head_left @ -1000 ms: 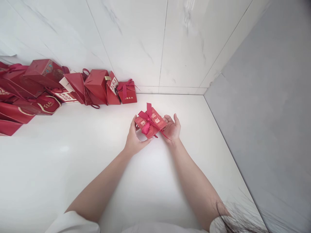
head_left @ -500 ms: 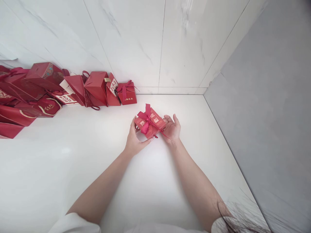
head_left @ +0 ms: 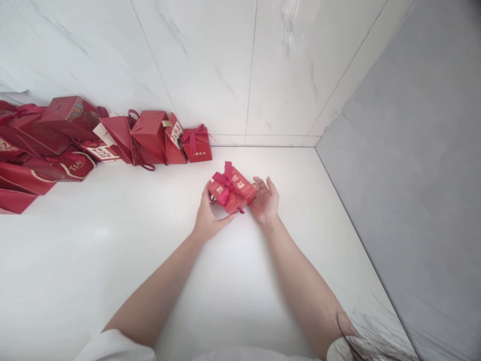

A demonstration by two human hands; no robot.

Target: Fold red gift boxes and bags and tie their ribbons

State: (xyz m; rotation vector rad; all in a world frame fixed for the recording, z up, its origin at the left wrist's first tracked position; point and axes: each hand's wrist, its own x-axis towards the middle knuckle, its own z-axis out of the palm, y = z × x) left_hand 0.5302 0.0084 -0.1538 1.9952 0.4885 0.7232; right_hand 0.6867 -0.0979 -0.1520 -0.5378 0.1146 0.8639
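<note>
A small red gift box (head_left: 242, 186) with gold lettering is tilted between my hands, above the white table. A dark pink ribbon bow (head_left: 225, 184) is tied over its top, with loose ends hanging at the near right side. My left hand (head_left: 208, 215) grips the box from the left, thumb along the near edge and fingers round the far left side. At the right end, my right hand (head_left: 266, 203) lies palm up with its fingers apart, close against the box. Whether its fingertips reach under the box is hidden.
Along the tiled wall (head_left: 203, 65) at the back left stand several red gift boxes (head_left: 150, 133), some with ribbons or cord handles. The nearest is a small ribboned box (head_left: 199, 148). A grey panel (head_left: 406, 165) borders the white table (head_left: 124, 240) on the right.
Almost nothing differs. The box has tipped very slightly in my left hand, and my right fingers have shifted a touch to the left.
</note>
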